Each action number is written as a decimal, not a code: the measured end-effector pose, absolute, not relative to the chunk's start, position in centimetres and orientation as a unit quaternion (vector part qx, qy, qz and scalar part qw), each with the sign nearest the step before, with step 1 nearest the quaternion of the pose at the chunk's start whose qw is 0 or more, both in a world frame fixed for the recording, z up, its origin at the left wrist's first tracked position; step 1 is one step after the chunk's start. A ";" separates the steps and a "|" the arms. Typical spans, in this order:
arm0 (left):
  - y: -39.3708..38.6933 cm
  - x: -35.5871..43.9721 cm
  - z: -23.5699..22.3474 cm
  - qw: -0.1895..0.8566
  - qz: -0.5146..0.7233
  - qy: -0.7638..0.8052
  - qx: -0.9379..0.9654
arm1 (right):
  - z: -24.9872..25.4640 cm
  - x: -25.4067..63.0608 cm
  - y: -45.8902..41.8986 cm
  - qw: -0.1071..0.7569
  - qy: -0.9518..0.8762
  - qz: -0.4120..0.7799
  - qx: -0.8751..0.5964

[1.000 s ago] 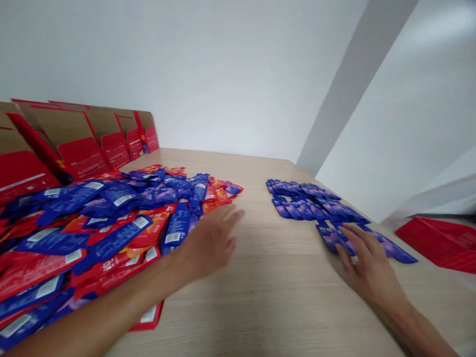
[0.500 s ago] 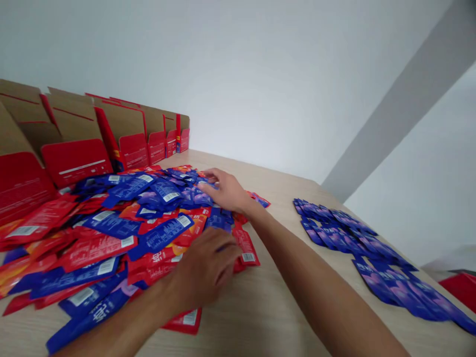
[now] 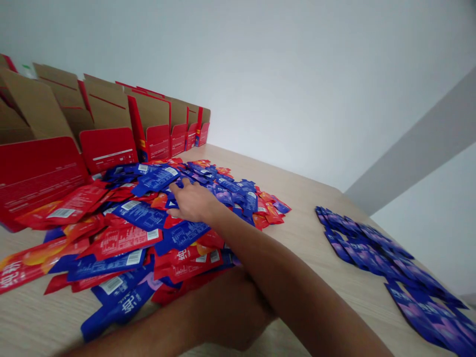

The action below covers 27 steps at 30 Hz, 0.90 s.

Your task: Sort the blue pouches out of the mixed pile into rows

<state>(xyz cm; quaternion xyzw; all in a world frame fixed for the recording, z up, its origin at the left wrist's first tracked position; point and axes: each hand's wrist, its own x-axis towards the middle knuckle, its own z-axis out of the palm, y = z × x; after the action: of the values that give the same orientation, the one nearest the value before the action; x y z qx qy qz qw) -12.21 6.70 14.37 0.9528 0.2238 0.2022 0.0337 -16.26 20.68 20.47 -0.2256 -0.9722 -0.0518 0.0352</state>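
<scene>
My right hand (image 3: pixel 194 201) rests on a heaped pile of flat foil sachets. Its thumb and fingers are spread apart over a blue sachet (image 3: pixel 171 204), touching the pile without a visible grip. Red sachets (image 3: pixel 124 239) with orange pictures and blue sachets (image 3: pixel 139 214) with white barcodes lie mixed around it. Below, my left hand (image 3: pixel 238 310) is at the near edge of the pile, partly behind my right forearm. Its fingers are hidden, so whatever it may hold does not show.
Open red cardboard boxes (image 3: pixel 107 148) with brown insides stand in a row along the back left. On the right of the wooden table (image 3: pixel 297 258), blue-purple sachets (image 3: pixel 372 248) lie overlapping in several rows. A white wall (image 3: pixel 278 89) rises behind the table.
My right hand has moved left and nearer across the pile. My left hand has shifted right and nearer, beneath the right forearm. The view has turned slightly left.
</scene>
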 end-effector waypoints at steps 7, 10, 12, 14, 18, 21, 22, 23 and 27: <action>7.0 -11.5 14.1 0.046 0.208 0.212 0.954 | 20.5 -14.5 22.3 0.064 -0.984 -0.054 -0.155; 7.3 -11.4 14.0 0.066 0.233 0.214 0.946 | 20.5 -13.8 23.1 0.086 -0.989 -0.026 -0.118; 7.5 -11.4 14.0 0.075 0.245 0.208 0.944 | 20.5 -13.3 23.3 0.098 -0.990 -0.014 -0.102; 7.7 -11.6 13.9 0.078 0.250 0.203 0.943 | 20.6 -13.0 23.2 0.113 -0.987 -0.009 -0.112; 8.2 -12.3 13.8 0.113 0.282 0.221 0.927 | 21.2 -12.2 22.8 0.137 -0.978 0.006 -0.157; 8.5 -13.0 13.9 0.204 0.339 0.270 0.878 | 21.9 -11.3 22.5 0.179 -0.970 0.042 -0.162; 8.6 -13.1 13.9 0.231 0.358 0.287 0.858 | 22.0 -10.9 22.5 0.202 -0.964 0.056 -0.165; 8.7 -13.3 13.9 0.250 0.376 0.303 0.839 | 22.2 -10.5 22.4 0.227 -0.956 0.071 -0.171; 8.6 -13.3 14.3 0.284 0.436 0.358 0.775 | 22.5 -8.2 22.2 0.353 -0.895 0.139 -0.235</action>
<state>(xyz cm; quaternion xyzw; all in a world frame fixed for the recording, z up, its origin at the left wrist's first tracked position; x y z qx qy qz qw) -13.33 8.65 14.26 0.7754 0.3578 0.4362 0.2836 -8.24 22.20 22.47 -0.2352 -0.8947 0.1388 0.3535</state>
